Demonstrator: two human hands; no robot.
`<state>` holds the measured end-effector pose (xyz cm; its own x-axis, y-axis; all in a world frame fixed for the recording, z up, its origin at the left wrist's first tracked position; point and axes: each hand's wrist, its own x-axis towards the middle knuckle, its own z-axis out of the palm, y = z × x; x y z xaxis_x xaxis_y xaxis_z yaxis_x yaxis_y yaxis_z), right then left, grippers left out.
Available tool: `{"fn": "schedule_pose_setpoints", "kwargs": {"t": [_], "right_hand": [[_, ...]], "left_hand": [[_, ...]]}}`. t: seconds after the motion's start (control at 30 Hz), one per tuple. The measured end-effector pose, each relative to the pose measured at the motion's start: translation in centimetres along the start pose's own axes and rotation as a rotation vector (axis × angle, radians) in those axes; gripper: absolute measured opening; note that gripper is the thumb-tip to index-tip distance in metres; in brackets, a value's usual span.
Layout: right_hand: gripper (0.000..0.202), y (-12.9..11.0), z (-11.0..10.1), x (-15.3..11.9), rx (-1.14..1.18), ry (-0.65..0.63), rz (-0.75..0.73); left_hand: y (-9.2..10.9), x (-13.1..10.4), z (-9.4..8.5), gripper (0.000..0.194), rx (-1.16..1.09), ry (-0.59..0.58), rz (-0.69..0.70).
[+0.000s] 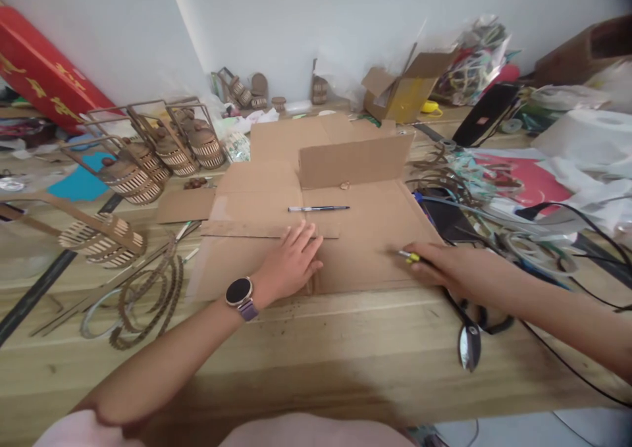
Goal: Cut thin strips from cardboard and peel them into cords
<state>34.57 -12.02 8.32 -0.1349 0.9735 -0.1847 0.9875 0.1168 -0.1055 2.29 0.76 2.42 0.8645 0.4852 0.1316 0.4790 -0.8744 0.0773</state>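
My left hand (296,256) lies flat with its fingers spread on an unfolded cardboard sheet (365,249). Its fingertips rest over a narrow cardboard strip (241,228) lying across the sheet. A black pen (318,208) lies just beyond those fingers. At the sheet's right side, my right hand (434,262) is closed around a utility knife (411,257) with yellow on it; the front end is blurred and points left over the cardboard. An upright cardboard flap (355,160) stands at the back of the sheet. Black-handled scissors (469,345) lie below my right wrist.
Several small woven bamboo baskets (133,174) with tall handles stand at left, near coiled brown strips (148,302). At right are cables, a tape roll (540,253) and a white paper roll (587,137). An open carton (409,88) stands at the back by the wall.
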Motion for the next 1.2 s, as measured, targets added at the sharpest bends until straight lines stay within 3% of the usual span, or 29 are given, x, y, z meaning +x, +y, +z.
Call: {"fn": "schedule_pose_setpoints", "kwargs": {"t": [0.13,0.3,0.57,1.07,1.2], "right_hand": [[0.034,-4.4,1.1,1.4,-0.031,-0.087,-0.170],[0.033,-6.7,1.6,2.9,-0.107,-0.099,-0.302],[0.029,-7.7,1.6,3.9,-0.174,-0.111,-0.354],[0.031,-8.7,0.3,4.8,-0.310,-0.186,-0.370],[0.033,-7.8,0.2,4.4,-0.317,-0.201,-0.365]], "left_hand": [[0.0,-0.4,1.3,0.063,-0.005,-0.047,0.029],[0.6,-0.8,2.7,0.061,0.027,-0.031,0.036],[0.9,-0.9,3.0,0.059,0.059,0.021,0.037],[1.0,-0.9,2.8,0.059,0.054,-0.005,0.039],[0.8,-1.0,3.1,0.060,0.061,0.022,0.045]]}}
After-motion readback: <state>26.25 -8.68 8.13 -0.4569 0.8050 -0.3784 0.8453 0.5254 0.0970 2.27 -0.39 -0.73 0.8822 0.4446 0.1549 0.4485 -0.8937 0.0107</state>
